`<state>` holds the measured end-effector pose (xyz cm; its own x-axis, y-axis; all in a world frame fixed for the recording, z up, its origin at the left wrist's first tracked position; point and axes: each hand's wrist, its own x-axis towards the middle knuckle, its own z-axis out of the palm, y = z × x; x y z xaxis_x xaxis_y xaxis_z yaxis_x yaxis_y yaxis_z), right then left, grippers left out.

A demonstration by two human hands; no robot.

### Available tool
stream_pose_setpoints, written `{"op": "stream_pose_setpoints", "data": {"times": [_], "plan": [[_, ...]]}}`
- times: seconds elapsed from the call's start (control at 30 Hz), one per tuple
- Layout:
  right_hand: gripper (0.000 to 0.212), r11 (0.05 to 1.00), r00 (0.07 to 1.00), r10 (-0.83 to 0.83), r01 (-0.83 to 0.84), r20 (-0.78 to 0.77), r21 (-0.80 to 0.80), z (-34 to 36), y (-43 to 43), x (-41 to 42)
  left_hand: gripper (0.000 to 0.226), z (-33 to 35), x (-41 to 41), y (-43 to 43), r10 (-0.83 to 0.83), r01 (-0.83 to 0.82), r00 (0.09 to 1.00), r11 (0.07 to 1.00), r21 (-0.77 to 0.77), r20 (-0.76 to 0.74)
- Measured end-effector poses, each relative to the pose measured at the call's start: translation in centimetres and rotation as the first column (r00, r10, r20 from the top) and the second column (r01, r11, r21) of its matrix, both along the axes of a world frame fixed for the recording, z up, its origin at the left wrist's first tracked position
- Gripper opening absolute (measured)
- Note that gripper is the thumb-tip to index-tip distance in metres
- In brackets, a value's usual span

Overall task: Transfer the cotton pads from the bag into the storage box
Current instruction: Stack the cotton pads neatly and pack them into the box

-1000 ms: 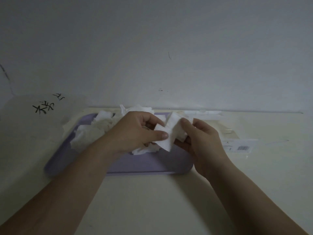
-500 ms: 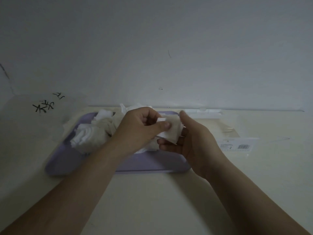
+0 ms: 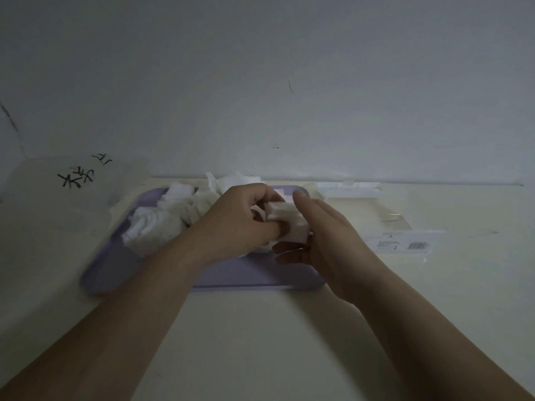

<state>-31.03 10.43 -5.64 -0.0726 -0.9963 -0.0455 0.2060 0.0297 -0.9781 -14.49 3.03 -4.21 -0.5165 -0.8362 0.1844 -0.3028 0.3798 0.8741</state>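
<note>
Left hand (image 3: 240, 221): pinched cotton pad stack (image 3: 286, 221) | Right hand (image 3: 327, 235): fingers straight, cradled the stack | Stack: held above purple tray (image 3: 246, 273), near loose pads (image 3: 156, 227) | Bag (image 3: 405, 241): right of tray

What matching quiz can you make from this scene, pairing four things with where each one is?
Things
1. stack of cotton pads
2. loose cotton pads
3. barcode label
4. black handwriting

Places
A. far left, on a translucent sheet
B. heaped on the purple tray
C. between the left hand and the right hand
D. flat on the table, to the right of both hands

Pairs: 1-C, 2-B, 3-D, 4-A.
</note>
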Motion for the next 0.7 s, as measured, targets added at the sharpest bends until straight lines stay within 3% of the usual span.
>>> {"op": "stream_pose_setpoints", "data": {"times": [0.27,0.4,0.5,0.6,0.7], "plan": [[0.021,0.995,0.996,-0.089,0.089,-0.016,0.032,-0.4,-0.4,-0.2,0.024,-0.2,-0.6,0.4,-0.078,0.078,0.997,0.997,-0.018,0.009],[0.035,0.999,0.998,-0.025,0.027,-0.060,0.045,-0.6,-0.6,-0.2,0.021,-0.6,-1.5,0.7,-0.073,0.088,0.990,0.989,-0.120,0.119],[0.048,0.995,0.993,0.095,-0.094,-0.065,0.022,-0.7,-0.4,-0.4,0.022,-0.4,-0.9,0.1,-0.033,0.041,0.998,0.992,-0.122,0.061],[0.031,0.997,0.983,0.040,-0.052,-0.178,-0.062,-0.7,-0.3,-0.5,0.027,0.5,-0.3,0.3,-0.017,0.017,1.000,1.000,-0.008,-0.019],[0.016,0.989,0.975,-0.118,0.098,-0.186,-0.108,-1.3,-0.5,-0.5,0.034,1.4,0.6,0.2,0.031,-0.031,0.999,0.999,0.044,0.017]]}}
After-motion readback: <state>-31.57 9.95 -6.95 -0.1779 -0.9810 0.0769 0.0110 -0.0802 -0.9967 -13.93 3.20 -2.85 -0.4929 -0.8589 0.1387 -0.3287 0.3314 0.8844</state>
